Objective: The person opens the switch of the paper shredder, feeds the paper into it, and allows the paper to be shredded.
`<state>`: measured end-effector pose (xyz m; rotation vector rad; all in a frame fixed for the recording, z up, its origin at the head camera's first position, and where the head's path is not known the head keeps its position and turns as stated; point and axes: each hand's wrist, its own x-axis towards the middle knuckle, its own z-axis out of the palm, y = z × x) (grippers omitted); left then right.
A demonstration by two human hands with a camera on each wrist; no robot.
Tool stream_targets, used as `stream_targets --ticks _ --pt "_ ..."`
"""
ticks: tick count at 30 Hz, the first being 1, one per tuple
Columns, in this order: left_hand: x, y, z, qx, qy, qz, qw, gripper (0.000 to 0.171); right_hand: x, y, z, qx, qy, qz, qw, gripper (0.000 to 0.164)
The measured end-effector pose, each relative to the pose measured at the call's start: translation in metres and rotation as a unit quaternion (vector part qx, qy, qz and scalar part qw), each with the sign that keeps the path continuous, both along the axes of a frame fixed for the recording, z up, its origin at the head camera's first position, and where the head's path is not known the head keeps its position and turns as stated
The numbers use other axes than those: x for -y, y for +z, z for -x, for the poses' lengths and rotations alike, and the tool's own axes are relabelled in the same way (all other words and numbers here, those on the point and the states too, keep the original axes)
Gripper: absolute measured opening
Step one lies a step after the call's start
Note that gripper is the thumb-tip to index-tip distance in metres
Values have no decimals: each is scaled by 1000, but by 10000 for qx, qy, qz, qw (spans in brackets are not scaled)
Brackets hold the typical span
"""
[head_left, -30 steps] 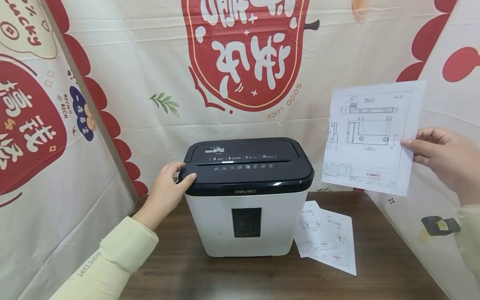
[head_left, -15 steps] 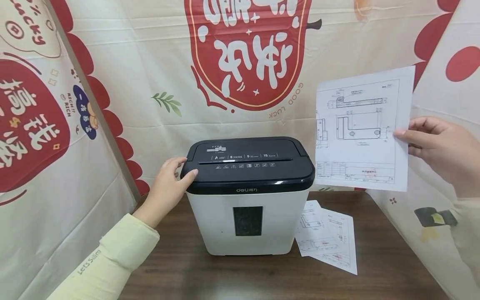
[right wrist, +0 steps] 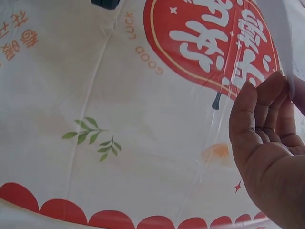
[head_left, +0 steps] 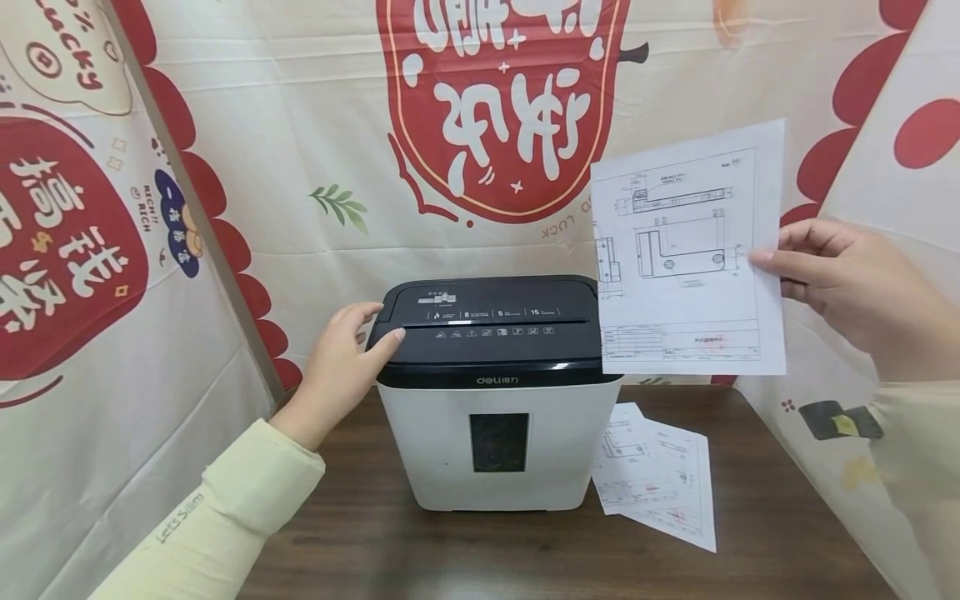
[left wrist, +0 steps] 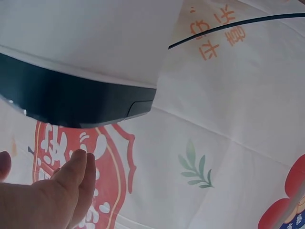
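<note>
A white paper shredder [head_left: 442,442] with a black lid [head_left: 495,346] stands upright on the dark wooden table. My left hand [head_left: 341,358] is at the lid's left corner, thumb and fingers loosely spread. In the left wrist view, a gap shows between that hand [left wrist: 52,195] and the shredder's dark lid [left wrist: 71,95]. My right hand [head_left: 840,279] pinches the right edge of a printed sheet of paper [head_left: 682,300], a technical drawing. It is held up in the air and overlaps the lid's right end in the head view. The right wrist view shows the sheet [right wrist: 286,43] between thumb and fingers.
Two more printed sheets [head_left: 675,483] lie overlapping on the table [head_left: 465,558], right of the shredder and partly behind it. A patterned cloth [head_left: 277,100] hangs behind and at both sides. A black cord [left wrist: 238,23] runs from the shredder in the left wrist view.
My right hand has carried the sheet leftward and slightly up, from beside the shredder to over the lid's right end. The left hand has stayed at the lid's left corner.
</note>
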<state>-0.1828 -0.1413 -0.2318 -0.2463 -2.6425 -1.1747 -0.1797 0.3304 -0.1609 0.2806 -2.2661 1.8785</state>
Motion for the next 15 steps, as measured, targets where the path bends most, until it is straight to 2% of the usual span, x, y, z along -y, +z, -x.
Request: stream_targets --ticks 7,15 --pt "-4 12 -3 -42 -52 -167 9998 55 24 3 5 110 -47 -666 9977 14" --pt "-13 26 -5 -131 -177 -218 9995 57 49 2 14 24 248 -479 9985 7"
